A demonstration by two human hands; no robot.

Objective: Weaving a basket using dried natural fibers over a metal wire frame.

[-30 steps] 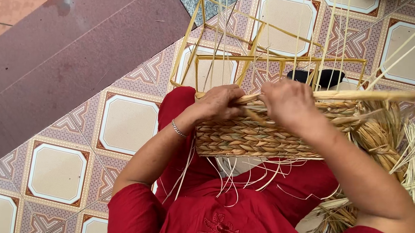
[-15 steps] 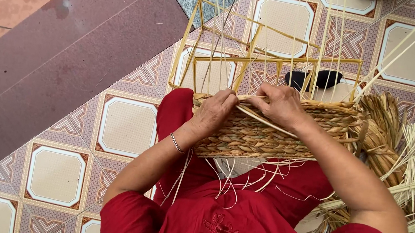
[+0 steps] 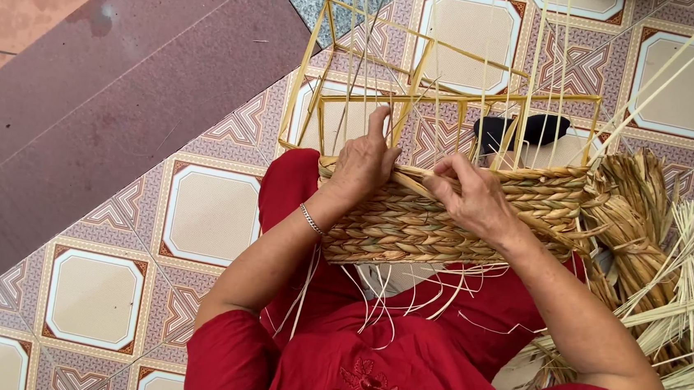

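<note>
A half-woven straw basket (image 3: 411,225) rests on my lap, its braided wall facing me and a yellow wire frame (image 3: 355,97) rising from it. My left hand (image 3: 363,165) rests on the basket's top left edge, index finger pointing up along an upright. My right hand (image 3: 472,195) pinches a braided straw strand (image 3: 546,179) at the top row, near the middle. Thin upright reeds stand out of the frame. Loose reed ends hang below the basket over my red clothing.
A bundle of braided straw rope and loose reeds (image 3: 646,268) lies at my right. A black sandal (image 3: 525,131) sits beyond the basket on the patterned floor tiles (image 3: 206,209). A dark red stone step (image 3: 98,101) runs at left.
The basket has dropped lower onto my lap. My left hand slid to the top left edge with a finger raised, and my right hand moved down to the top row of braid.
</note>
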